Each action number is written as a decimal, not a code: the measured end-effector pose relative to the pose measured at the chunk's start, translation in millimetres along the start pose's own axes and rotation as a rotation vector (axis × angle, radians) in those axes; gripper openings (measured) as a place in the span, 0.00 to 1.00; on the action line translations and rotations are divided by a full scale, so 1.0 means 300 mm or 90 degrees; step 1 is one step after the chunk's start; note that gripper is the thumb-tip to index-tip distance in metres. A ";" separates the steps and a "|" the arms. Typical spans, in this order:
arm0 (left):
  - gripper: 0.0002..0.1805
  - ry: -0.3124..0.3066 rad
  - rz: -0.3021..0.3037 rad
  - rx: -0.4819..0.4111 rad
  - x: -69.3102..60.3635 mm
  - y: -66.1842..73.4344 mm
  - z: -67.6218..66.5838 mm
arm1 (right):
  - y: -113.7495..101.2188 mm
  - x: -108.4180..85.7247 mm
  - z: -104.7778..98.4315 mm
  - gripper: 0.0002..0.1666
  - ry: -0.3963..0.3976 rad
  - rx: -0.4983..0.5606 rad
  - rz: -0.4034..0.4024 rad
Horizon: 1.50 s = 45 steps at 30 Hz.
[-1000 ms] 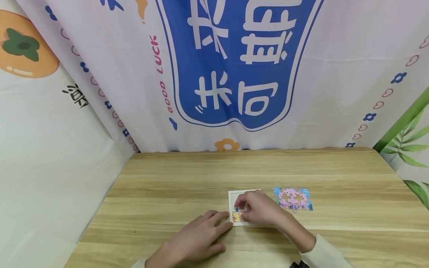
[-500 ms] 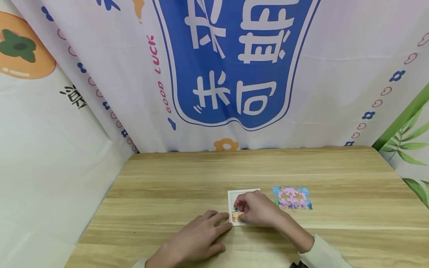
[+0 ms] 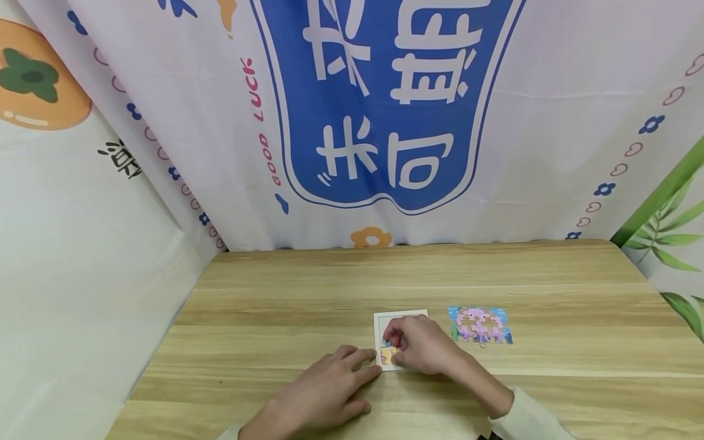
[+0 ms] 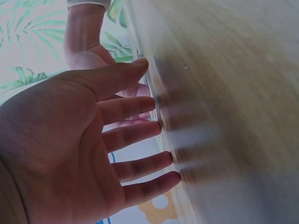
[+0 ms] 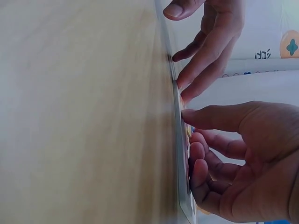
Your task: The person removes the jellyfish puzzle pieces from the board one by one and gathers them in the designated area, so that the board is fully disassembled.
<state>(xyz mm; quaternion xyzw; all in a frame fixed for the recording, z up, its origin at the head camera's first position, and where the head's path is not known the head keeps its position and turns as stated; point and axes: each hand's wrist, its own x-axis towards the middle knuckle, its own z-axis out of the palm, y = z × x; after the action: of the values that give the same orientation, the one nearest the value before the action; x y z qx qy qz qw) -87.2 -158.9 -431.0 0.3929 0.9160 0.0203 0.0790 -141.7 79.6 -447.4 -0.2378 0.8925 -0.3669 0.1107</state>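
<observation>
A white puzzle tray (image 3: 377, 330) lies on the wooden table, with yellow-and-pink pieces (image 3: 387, 357) in its near left part. Over it the right hand (image 3: 425, 345) bends its fingers and pinches a small piece with blue on it (image 3: 387, 343), low against the tray; most of that piece is hidden. In the right wrist view, the thumb of the right hand (image 5: 252, 158) touches the tray edge. The left hand (image 3: 327, 385) has its fingers spread, fingertips resting at the tray's left edge; the left wrist view shows its palm (image 4: 70, 140) holding nothing.
Right of the tray lies a partly joined pink octopus puzzle (image 3: 480, 327) with gaps in it. A printed curtain (image 3: 550, 153) hangs along the table's back edge, and a white cloth (image 3: 82, 275) hangs at the left.
The head view has shifted slightly. The right hand's thumb and fingers have moved very little over the tray, and the left hand stays in place.
</observation>
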 end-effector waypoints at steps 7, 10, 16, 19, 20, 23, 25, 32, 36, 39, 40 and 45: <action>0.30 0.003 -0.001 0.002 -0.001 0.005 -0.005 | 0.008 -0.001 -0.005 0.16 -0.016 0.008 0.002; 0.30 0.001 0.000 0.001 -0.002 0.007 -0.009 | 0.010 -0.005 -0.012 0.16 -0.035 0.020 0.000; 0.30 0.002 -0.003 -0.005 0.001 0.002 -0.007 | 0.016 -0.002 -0.016 0.17 -0.042 0.044 -0.002; 0.29 0.000 -0.008 -0.011 0.003 -0.001 -0.004 | 0.017 0.003 -0.015 0.18 -0.028 0.047 -0.008; 0.29 0.000 -0.009 -0.013 0.004 -0.002 -0.003 | 0.018 0.004 -0.014 0.19 -0.025 0.050 -0.009; 0.29 0.001 -0.010 -0.013 0.005 -0.003 -0.002 | 0.021 0.004 -0.016 0.18 -0.025 0.057 -0.014; 0.29 0.003 -0.009 -0.013 0.005 -0.002 -0.003 | 0.023 0.003 -0.018 0.18 -0.029 0.061 -0.019; 0.29 0.005 -0.003 -0.016 0.003 0.002 -0.009 | 0.033 0.002 -0.020 0.10 -0.029 0.077 -0.040; 0.29 0.006 -0.001 -0.011 0.002 0.003 -0.008 | 0.038 0.002 -0.020 0.09 -0.029 0.092 -0.036; 0.29 0.009 0.002 -0.009 0.002 0.003 -0.007 | 0.041 0.001 -0.022 0.09 -0.029 0.100 -0.034; 0.29 0.009 0.003 -0.008 0.002 0.003 -0.006 | 0.043 0.000 -0.022 0.09 -0.030 0.104 -0.035; 0.29 -0.003 -0.001 -0.013 0.000 0.003 -0.006 | 0.046 -0.006 -0.028 0.08 -0.042 0.145 -0.032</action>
<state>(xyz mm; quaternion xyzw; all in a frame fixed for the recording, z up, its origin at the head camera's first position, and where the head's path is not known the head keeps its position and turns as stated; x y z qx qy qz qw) -86.9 -158.2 -429.2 0.3913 0.9159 0.0289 0.0854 -148.0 94.2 -451.2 -0.2576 0.8349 -0.4604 0.1568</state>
